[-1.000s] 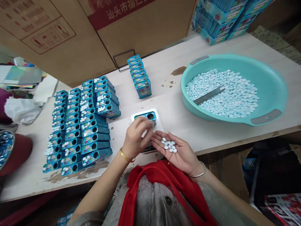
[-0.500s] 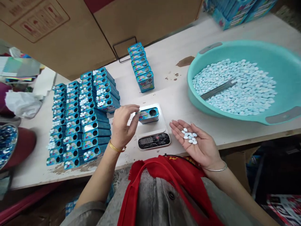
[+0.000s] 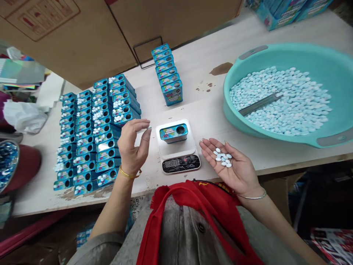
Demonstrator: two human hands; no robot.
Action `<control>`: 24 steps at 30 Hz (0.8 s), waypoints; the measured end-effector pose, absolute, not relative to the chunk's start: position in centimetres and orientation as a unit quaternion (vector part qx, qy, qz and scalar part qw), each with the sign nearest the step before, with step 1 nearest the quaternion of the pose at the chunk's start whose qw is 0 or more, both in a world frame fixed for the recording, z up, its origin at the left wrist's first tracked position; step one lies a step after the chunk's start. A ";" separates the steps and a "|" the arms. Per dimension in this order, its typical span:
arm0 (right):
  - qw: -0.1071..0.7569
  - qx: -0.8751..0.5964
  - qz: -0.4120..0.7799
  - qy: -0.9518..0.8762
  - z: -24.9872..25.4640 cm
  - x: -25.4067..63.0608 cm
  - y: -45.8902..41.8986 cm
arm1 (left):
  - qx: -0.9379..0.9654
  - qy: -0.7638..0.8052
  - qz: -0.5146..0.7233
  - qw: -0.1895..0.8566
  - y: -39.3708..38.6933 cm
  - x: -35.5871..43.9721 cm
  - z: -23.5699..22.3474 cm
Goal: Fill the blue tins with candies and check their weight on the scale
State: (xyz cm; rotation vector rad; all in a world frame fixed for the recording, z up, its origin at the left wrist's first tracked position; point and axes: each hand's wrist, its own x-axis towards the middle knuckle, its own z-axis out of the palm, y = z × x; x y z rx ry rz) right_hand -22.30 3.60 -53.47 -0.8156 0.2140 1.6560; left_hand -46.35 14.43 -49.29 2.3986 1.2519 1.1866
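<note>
On a white digital scale stands a blue tin box with a round dark hole in its top. Its display is lit, but the digits are hard to read. My left hand hovers just left of the scale, thumb and fingers apart, with nothing visible between them. Palm up at the scale's right, my right hand holds several pale blue oval candies in its hollow.
Rows of blue tins, many topped with candies, fill the left side. Behind the scale is a line of more tins. A turquoise basin of candies stands right, with a metal tool in it. Cardboard boxes line the back.
My left hand has moved left, away from the tin on the scale, its thumb and fingers spreading. The number on the display has changed. My right hand stays beside the scale with its candies.
</note>
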 end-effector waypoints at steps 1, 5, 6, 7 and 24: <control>0.599 -0.351 0.714 0.090 -53.5 -22.2 3.6 | 0.807 0.421 0.404 0.093 14.5 -46.5 -49.4; 0.595 -0.347 0.721 0.080 -53.4 -21.9 3.6 | 0.808 0.416 0.407 0.087 14.6 -46.6 -49.8; 0.595 -0.347 0.721 0.080 -53.4 -21.9 3.6 | 0.809 0.414 0.408 0.087 14.5 -46.6 -49.9; 0.595 -0.347 0.720 0.080 -53.4 -21.9 3.6 | 0.809 0.413 0.409 0.087 14.5 -46.6 -50.0; 0.599 -0.348 0.715 0.092 -53.6 -21.8 3.5 | 0.808 0.420 0.402 0.097 14.5 -46.4 -50.3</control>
